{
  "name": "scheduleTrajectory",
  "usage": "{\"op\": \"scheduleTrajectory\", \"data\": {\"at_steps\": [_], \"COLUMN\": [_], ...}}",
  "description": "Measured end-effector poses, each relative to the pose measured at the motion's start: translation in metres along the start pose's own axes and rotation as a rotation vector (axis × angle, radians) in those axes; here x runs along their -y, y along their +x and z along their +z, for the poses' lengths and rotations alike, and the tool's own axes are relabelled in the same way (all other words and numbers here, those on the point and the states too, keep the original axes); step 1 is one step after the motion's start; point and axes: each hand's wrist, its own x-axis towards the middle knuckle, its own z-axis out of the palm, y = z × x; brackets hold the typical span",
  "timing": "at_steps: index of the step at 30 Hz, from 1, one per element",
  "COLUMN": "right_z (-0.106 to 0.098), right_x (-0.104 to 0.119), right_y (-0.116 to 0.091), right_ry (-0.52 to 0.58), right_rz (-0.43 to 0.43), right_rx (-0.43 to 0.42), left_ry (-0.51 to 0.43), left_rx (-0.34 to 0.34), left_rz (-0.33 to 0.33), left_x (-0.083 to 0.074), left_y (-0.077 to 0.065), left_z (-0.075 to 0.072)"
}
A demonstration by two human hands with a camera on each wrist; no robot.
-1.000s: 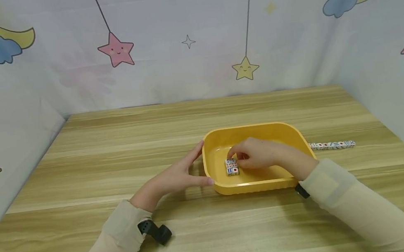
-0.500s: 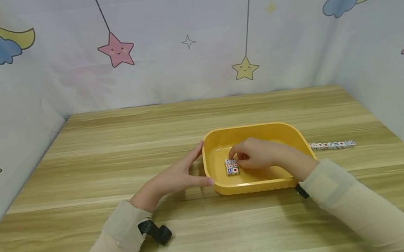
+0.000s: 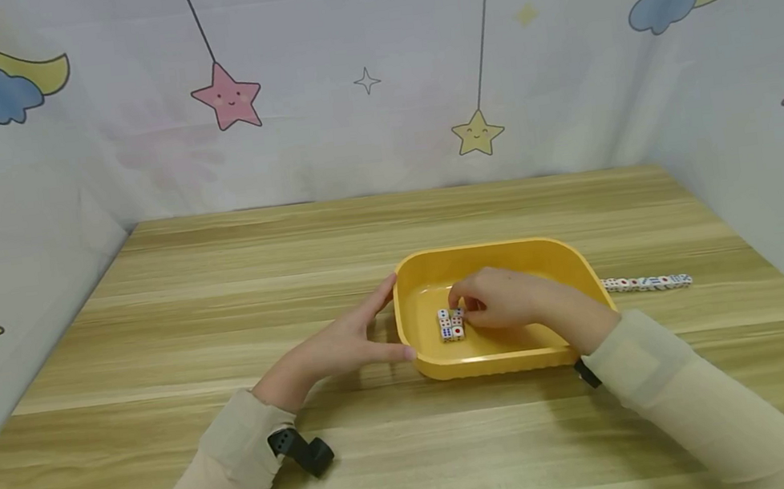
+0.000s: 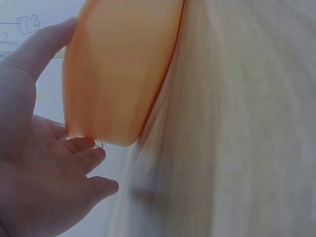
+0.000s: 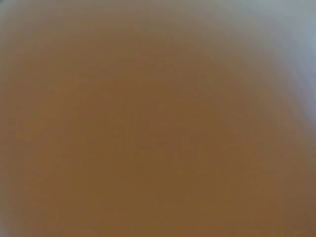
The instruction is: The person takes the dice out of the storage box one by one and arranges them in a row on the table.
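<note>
Inside the yellow tray [image 3: 507,362], near its left end, stands a small block of white dice [image 3: 446,327] with red and blue pips. My right hand [image 3: 507,296] reaches in from the right, its index finger and thumb pinching a slightly tilted die [image 3: 458,313] at the block's far right corner. The other fingers of that hand are curled under and partly hidden. My left hand [image 3: 345,346] spans the tray's left end with thumb and fingers spread, touching the rim; the left wrist view shows these fingers [image 4: 89,158] beside the tray wall [image 4: 118,74]. The right wrist view is a brown blur.
A straight row of dice [image 3: 646,282] lies on the wooden table [image 3: 256,260] just right of the tray. A printed white curtain [image 3: 322,139] encloses the back and both sides. A dark wrist strap [image 3: 302,451] hangs at the left cuff.
My right fingertips have shifted slightly right, and the far right die has moved with them, opening a narrow gap beside its left neighbour. The left hand and tray stay nearly still.
</note>
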Motion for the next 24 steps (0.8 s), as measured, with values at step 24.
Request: {"op": "scheduleTrajectory", "data": {"at_steps": [24], "right_z": [-0.0003], "right_x": [0.0008], "right_y": [-0.0019], "right_ry": [-0.06], "right_rz": [0.008], "right_rx": [-0.008], "left_ry": [0.0], "left_rx": [0.002], "left_rz": [0.0], "left_x": [0.0015], "left_y": [0.0014], "left_z": [0.0007]}}
